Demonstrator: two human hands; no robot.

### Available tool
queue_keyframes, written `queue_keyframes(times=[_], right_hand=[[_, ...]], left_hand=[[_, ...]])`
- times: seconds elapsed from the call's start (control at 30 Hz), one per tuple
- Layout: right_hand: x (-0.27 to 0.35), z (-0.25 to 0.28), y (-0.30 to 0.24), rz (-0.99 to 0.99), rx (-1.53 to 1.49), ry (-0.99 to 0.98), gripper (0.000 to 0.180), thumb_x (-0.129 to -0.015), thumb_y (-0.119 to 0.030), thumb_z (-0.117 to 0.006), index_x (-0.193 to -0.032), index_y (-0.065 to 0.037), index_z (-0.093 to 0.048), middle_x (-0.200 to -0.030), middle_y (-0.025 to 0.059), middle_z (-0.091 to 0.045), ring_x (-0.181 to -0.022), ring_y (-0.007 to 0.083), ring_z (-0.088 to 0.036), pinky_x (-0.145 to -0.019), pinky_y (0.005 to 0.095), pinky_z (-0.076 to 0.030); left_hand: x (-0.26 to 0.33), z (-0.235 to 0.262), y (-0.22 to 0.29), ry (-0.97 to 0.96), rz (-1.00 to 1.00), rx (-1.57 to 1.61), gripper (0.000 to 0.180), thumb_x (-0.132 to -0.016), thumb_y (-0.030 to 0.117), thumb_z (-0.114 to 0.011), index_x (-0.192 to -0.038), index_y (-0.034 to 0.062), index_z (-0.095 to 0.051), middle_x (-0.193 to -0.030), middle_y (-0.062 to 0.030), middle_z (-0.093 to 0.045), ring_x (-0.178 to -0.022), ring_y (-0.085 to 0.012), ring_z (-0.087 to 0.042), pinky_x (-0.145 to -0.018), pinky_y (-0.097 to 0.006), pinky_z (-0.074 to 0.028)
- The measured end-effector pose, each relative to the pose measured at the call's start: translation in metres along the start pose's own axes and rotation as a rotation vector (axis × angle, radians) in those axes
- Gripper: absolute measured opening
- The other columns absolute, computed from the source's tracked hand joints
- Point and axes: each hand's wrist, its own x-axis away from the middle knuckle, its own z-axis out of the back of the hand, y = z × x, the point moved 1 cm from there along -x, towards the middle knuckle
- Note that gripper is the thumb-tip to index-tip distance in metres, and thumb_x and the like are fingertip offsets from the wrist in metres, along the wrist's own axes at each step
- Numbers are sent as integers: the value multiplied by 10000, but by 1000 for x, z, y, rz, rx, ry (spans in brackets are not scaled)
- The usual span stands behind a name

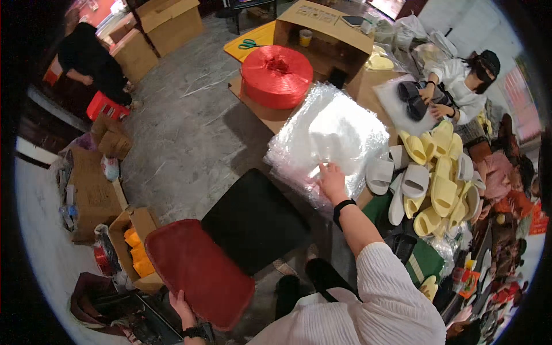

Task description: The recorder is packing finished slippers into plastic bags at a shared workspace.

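Observation:
My right hand [332, 179] rests with fingers spread on a stack of clear plastic bags [330, 129] lying on the table. A black band sits on that wrist. Low at the left, my left hand [181, 306] grips the near edge of a dark red cushioned stool seat [198, 270]. A black stool seat [256, 221] stands just beyond it. Right of the bags lies a heap of yellow slippers [440, 184] and white slippers [402, 184].
A big red spool of plastic twine [277, 75] sits behind the bags, by an open cardboard box [322, 34]. A seated person [466, 83] at the far right handles black slippers. Another person in black [89, 57] bends at far left. Cardboard boxes [132, 241] line the floor.

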Motion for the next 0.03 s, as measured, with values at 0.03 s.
queue_keyframes(times=[0.03], right_hand=[[-3,-2,-1,-8,-13,-19,732,-779,-287,-781,-1431,-193,-461,-1356,133,-472,-1255,341,-439,-980,532,-400]], left_hand=[[0,-4,1,-41,-15,-39,962,-885,442,-696,-1555,36,-138,-1522,-215,-353,-1339,-384,-436,-1042,-544,-440]])
